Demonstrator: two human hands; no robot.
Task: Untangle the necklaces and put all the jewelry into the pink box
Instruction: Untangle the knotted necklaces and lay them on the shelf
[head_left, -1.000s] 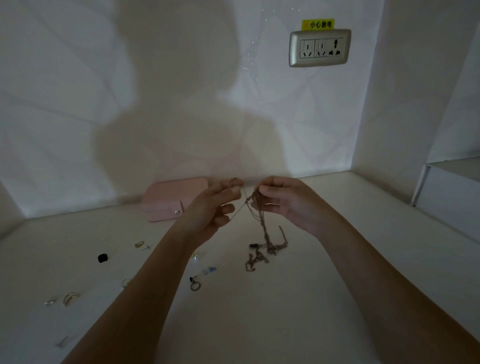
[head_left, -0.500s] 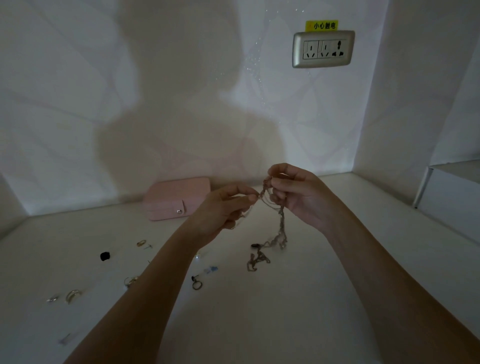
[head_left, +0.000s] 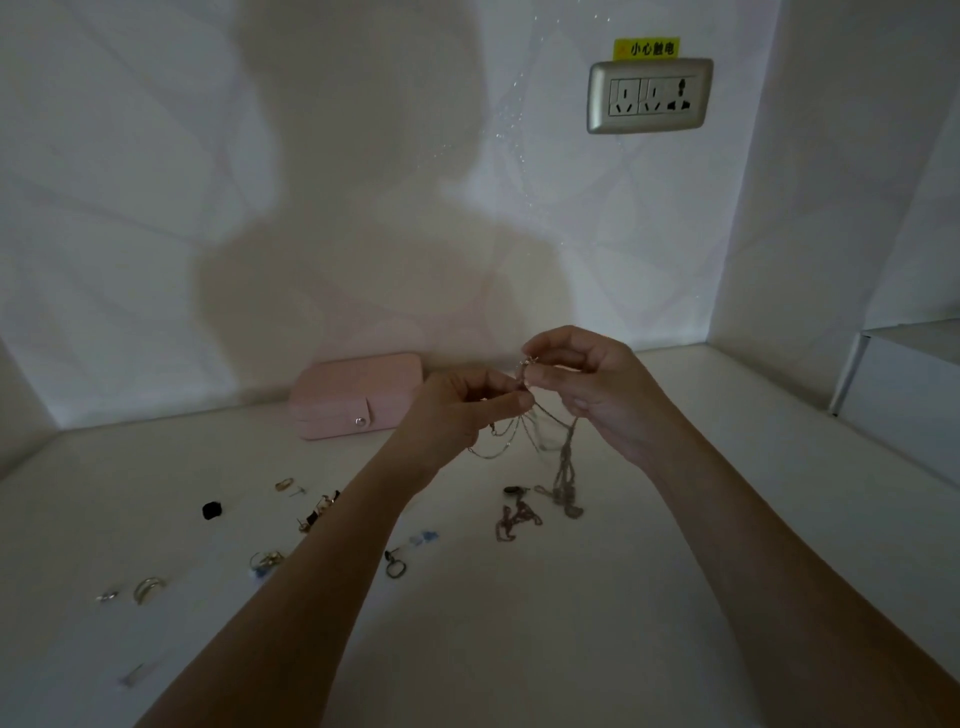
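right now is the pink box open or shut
Shut. The pink box lies flat by the wall, lid down, its snap tab folded over the front. The left hand and right hand pinch the necklaces.

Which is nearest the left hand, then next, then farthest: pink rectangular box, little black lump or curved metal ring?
1. Pink rectangular box, right beside the left hand.
2. Little black lump, farther left.
3. Curved metal ring, far left.
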